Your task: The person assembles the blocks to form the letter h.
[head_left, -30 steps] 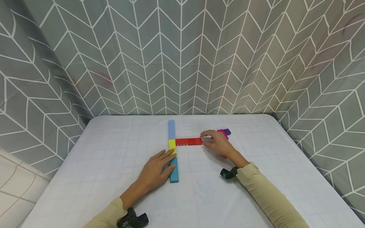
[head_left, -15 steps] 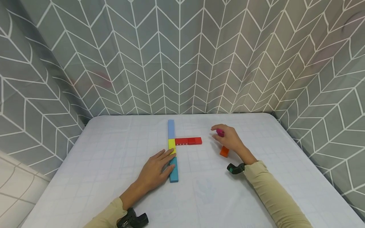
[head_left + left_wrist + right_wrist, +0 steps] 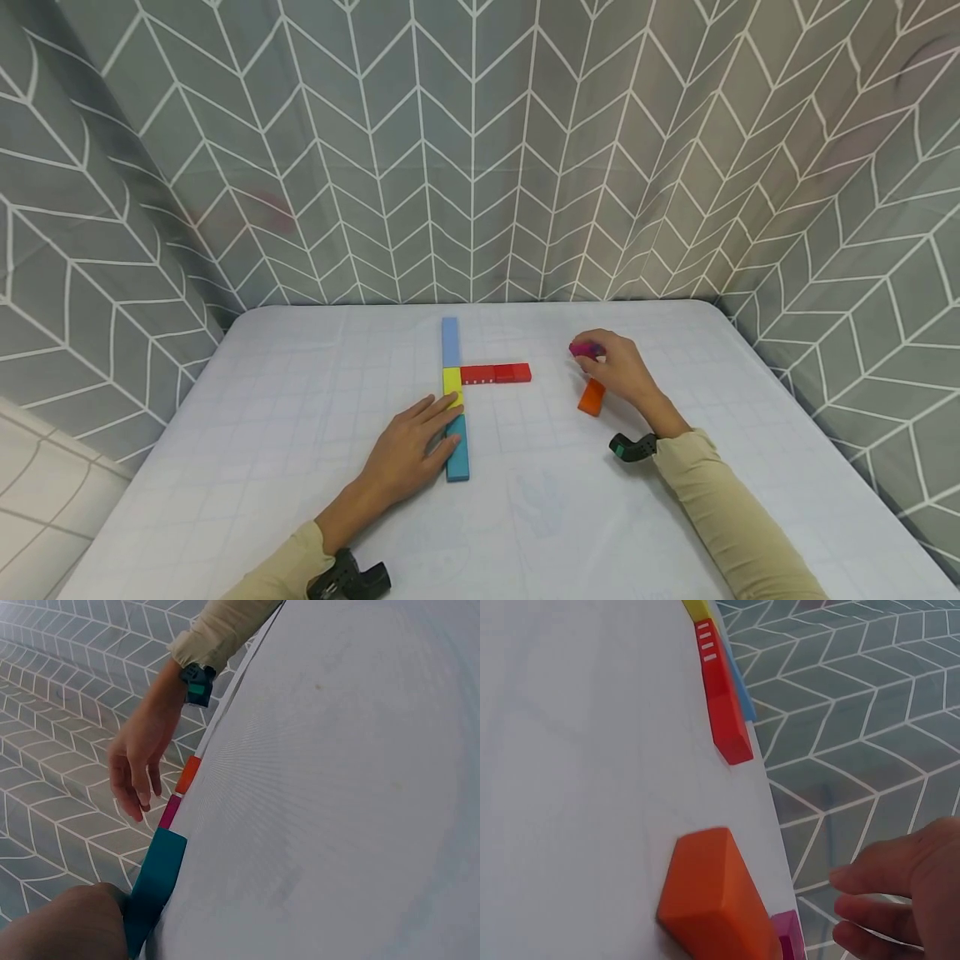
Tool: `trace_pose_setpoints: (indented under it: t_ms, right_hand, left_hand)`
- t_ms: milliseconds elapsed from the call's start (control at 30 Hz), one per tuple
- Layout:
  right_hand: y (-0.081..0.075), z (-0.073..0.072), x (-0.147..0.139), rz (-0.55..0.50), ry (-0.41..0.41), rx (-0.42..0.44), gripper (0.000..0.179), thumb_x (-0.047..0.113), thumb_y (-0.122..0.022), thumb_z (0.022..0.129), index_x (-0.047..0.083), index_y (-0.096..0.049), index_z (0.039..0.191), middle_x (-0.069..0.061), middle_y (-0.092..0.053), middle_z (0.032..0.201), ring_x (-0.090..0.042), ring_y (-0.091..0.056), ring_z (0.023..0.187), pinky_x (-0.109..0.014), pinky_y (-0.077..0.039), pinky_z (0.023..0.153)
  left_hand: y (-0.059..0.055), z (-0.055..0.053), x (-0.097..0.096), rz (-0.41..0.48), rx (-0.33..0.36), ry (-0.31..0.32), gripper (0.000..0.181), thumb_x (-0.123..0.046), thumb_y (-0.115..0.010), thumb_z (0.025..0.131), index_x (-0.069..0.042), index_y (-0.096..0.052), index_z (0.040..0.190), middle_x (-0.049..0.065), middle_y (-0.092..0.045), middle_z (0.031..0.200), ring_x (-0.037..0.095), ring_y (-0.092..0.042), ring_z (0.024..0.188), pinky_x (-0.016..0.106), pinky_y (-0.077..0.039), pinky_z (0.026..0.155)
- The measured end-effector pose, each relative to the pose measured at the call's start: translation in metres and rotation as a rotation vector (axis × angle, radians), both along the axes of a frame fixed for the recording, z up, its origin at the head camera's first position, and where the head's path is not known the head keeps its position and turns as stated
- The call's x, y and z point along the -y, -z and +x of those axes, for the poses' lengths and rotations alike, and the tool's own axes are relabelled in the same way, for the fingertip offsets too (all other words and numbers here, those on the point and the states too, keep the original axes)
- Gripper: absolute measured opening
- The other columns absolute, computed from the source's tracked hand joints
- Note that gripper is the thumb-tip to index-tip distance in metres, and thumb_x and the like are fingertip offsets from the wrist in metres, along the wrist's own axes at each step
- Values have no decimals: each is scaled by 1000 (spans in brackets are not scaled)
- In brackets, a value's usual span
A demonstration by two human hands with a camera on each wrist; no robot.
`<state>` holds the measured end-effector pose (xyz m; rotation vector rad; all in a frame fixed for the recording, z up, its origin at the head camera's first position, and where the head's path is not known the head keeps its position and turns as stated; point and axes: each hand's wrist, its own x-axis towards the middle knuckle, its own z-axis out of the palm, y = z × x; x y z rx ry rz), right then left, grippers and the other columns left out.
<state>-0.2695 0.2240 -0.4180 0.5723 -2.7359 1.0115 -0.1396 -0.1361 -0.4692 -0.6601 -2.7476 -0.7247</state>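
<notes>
My left hand [image 3: 411,446] lies with fingers extended across a yellow block [image 3: 452,379] and a teal block [image 3: 458,458]. Those two and a light blue block [image 3: 450,342] form a straight line. A red bar [image 3: 495,373], with small white marks on part of it, joins the yellow block at a right angle. My right hand [image 3: 622,367] hovers over a magenta block [image 3: 582,348], fingers loosely bent; both wrist views show them apart from it. Near the right hand lies an orange block [image 3: 712,892]. Fingers partly hide the magenta block in the head view.
A white cloth-covered table [image 3: 525,525] lies under the blocks. Behind and beside it hangs a grey curtain [image 3: 480,167] with white zigzag lines. Dark devices are worn at the left wrist [image 3: 348,577] and right wrist [image 3: 632,447].
My right hand has left the end of the red bar and moved right, over the magenta block. The orange block has come into sight. My left hand stays in place.
</notes>
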Motion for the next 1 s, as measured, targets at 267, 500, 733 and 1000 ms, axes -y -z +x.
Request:
trace_pose_setpoints:
  t_ms: [267,500,733,1000]
  right_hand:
    - [5,-9,-14,44,50,-12,29,-6,-63,96,-5,-69,125,-26,-66,127,-45,-57,120,-61,-48,101]
    - [13,-19,-25,83,70,-6,34,-9,-60,95,-6,-68,127,-27,-65,131,-47,-54,128,-63,-39,110]
    - [14,-22,-29,134,55,14,37,-11,-58,95,-5,-67,130,-27,-62,137,-49,-52,132,-64,-37,111]
    - [18,-22,-30,141,30,34,38,-11,-53,96,-7,-65,132,-29,-60,139,-48,-53,132,-61,-38,111]
  left_hand:
    - [-2,0,0,-6,23,-3,49,-38,-63,103,-18,-61,148,0,-50,157,33,-41,146,57,-37,114]
    - [-2,0,0,-11,23,-3,49,-38,-62,104,-17,-61,148,0,-49,158,33,-41,147,58,-37,114]
    - [-2,0,1,-13,31,-5,50,-39,-62,104,-18,-61,149,0,-49,158,33,-40,147,58,-37,114]
    - [0,-1,2,-10,7,2,49,-37,-63,103,-15,-61,148,1,-50,157,34,-41,147,58,-38,113]
